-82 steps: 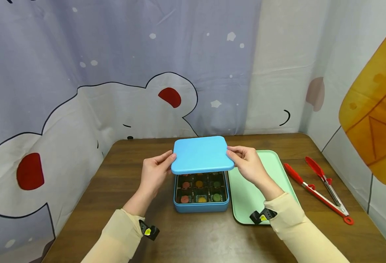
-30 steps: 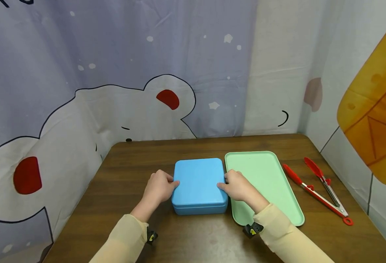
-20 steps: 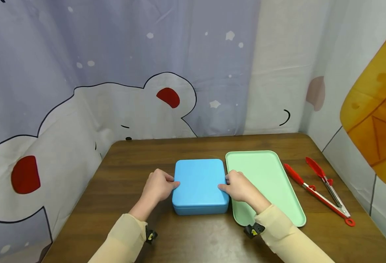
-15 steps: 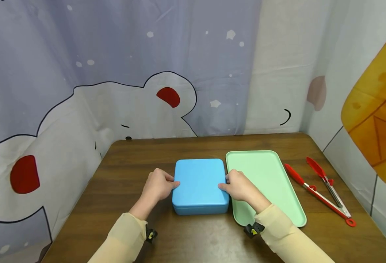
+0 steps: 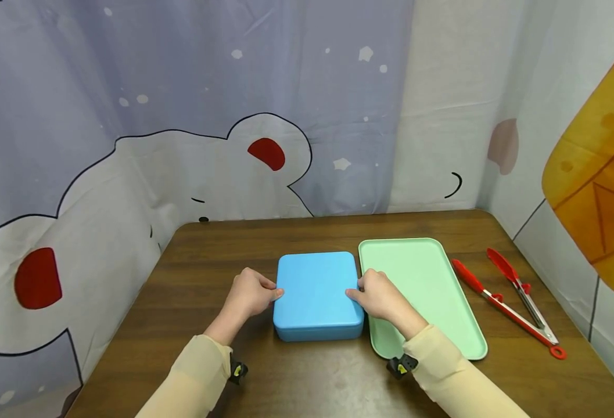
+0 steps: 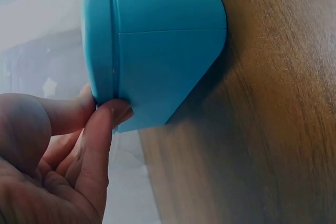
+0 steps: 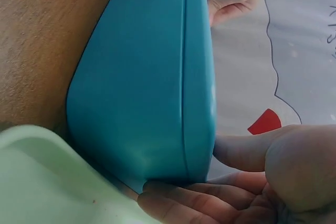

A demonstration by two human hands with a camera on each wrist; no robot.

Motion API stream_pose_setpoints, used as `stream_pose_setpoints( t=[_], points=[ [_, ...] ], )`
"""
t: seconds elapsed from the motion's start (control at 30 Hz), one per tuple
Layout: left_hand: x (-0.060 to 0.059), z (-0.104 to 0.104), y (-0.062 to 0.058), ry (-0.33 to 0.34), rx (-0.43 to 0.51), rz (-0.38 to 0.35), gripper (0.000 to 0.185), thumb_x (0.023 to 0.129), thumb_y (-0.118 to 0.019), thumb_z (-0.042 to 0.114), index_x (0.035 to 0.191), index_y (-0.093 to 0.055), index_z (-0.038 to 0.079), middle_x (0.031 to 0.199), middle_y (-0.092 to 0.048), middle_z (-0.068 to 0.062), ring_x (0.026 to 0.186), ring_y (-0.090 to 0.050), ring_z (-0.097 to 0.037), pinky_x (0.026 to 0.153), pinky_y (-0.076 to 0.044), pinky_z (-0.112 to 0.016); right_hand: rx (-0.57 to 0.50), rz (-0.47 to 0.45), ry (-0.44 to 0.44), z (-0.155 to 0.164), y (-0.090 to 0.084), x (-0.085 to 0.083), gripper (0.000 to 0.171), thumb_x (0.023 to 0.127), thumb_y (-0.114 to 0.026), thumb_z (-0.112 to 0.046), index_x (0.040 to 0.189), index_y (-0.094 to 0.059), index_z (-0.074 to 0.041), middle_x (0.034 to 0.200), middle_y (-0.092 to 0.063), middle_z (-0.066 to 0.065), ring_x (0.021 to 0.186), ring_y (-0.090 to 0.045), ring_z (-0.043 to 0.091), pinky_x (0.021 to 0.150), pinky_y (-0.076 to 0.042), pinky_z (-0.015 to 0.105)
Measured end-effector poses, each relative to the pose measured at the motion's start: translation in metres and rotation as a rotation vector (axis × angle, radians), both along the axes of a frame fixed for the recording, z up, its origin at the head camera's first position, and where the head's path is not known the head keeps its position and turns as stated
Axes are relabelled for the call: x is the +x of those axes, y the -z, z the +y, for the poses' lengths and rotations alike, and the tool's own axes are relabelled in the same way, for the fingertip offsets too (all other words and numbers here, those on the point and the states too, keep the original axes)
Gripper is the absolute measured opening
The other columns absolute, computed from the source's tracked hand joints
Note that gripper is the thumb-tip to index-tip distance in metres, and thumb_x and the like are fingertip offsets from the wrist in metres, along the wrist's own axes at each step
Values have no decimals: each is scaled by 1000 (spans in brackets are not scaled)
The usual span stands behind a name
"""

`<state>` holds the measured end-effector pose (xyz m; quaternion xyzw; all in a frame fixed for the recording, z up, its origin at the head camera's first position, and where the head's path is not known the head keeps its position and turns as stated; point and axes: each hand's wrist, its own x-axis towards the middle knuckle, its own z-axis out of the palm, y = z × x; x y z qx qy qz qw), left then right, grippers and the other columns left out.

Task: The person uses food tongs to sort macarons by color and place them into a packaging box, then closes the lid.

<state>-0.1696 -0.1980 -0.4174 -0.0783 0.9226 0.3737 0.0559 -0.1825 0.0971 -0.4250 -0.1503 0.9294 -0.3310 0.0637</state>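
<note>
A blue lunch box sits at the middle of the table, its lighter blue lid flat on top. The lid hides what lies inside. At the left side, my left hand pinches the lid's edge, thumb on top and index finger at the seam, as the left wrist view shows. On the opposite side my right hand grips the lid's edge. Its thumb is on the top and its fingers reach down the side wall. A thin seam runs between lid and box.
Close to the box's right side lies a pale green tray, partly under the right forearm. Red-handled tongs lie spread apart farther right. The wooden table ends at a printed curtain behind.
At the earliest frame both hands held the lid above the box, with small round pieces in compartments showing. The lid has since come down onto the box; lately the hands hardly move.
</note>
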Motion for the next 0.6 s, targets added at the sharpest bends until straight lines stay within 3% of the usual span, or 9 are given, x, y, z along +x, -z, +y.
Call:
stream_pose_setpoints(
  t=[0.13, 0.23, 0.3, 0.37, 0.4, 0.47, 0.5, 0.57, 0.6],
  points=[
    [-2, -3, -3, 29, -21, -4, 26, 92, -87, 23, 106, -84, 1, 92, -76, -7, 78, -75, -17, 68, -59, -37, 25, -10, -40, 2, -5, -5, 58, 101, -74, -21, 55, -40, -16, 50, -31, -7, 45, -33, 10, 48, -28, 26],
    [-9, -6, -8, 102, -91, 42, 35, 93, -86, 27, 116, -81, 1, 100, -77, -6, 90, -74, -20, 75, -60, -42, 65, 36, -107, 7, -13, -15, 43, 103, -71, -23, 65, -59, -7, 52, -40, -3, 47, -39, 13, 50, -36, 29],
    [-16, -8, -11, 186, -158, 113, 40, 98, -80, 31, 127, -78, 3, 99, -77, -7, 92, -72, -24, 78, -59, -44, 89, 103, -187, 11, -19, -25, 32, 106, -68, -25, 94, -74, 4, 63, -59, 6, 56, -55, 19, 60, -48, 33],
    [-25, -9, -13, 319, -225, 210, 44, 103, -73, 33, 137, -72, 5, 103, -77, -11, 91, -71, -27, 80, -58, -45, 112, 172, -286, 13, -22, -36, 42, 108, -64, -27, 128, -69, 9, 98, -74, 19, 89, -72, 27, 85, -56, 41],
    [-30, -9, -14, 390, -253, 253, 45, 106, -69, 33, 142, -68, 6, 111, -77, -13, 99, -72, -28, 86, -58, -46, 124, 200, -346, 14, -23, -41, 48, 110, -62, -28, 140, -62, 9, 120, -72, 24, 111, -70, 31, 99, -53, 45],
    [-38, -8, -12, 542, -316, 309, 47, 110, -62, 32, 149, -61, 7, 128, -73, -15, 116, -69, -29, 99, -54, -49, 150, 237, -475, 14, -20, -51, 53, 112, -58, -28, 152, -52, 6, 153, -53, 23, 145, -48, 36, 118, -37, 52],
    [-42, -8, -11, 617, -343, 321, 48, 111, -60, 32, 152, -58, 7, 136, -69, -16, 123, -67, -28, 105, -51, -50, 164, 249, -535, 13, -17, -56, 52, 113, -55, -27, 154, -51, 5, 163, -42, 21, 153, -34, 36, 122, -28, 54],
    [-49, -6, -5, 725, -397, 331, 48, 112, -57, 31, 154, -55, 8, 159, -50, -11, 149, -42, -28, 118, -35, -54, 187, 245, -614, 13, -11, -64, 50, 115, -51, -26, 155, -49, 4, 165, -39, 19, 156, -29, 37, 123, -23, 56],
    [-52, -5, -2, 762, -424, 327, 49, 113, -55, 33, 156, -53, 9, 161, -47, -10, 152, -38, -28, 120, -32, -54, 196, 238, -641, 13, -7, -67, 50, 115, -50, -25, 156, -48, 4, 165, -38, 19, 156, -28, 37, 124, -22, 56]
  ],
)
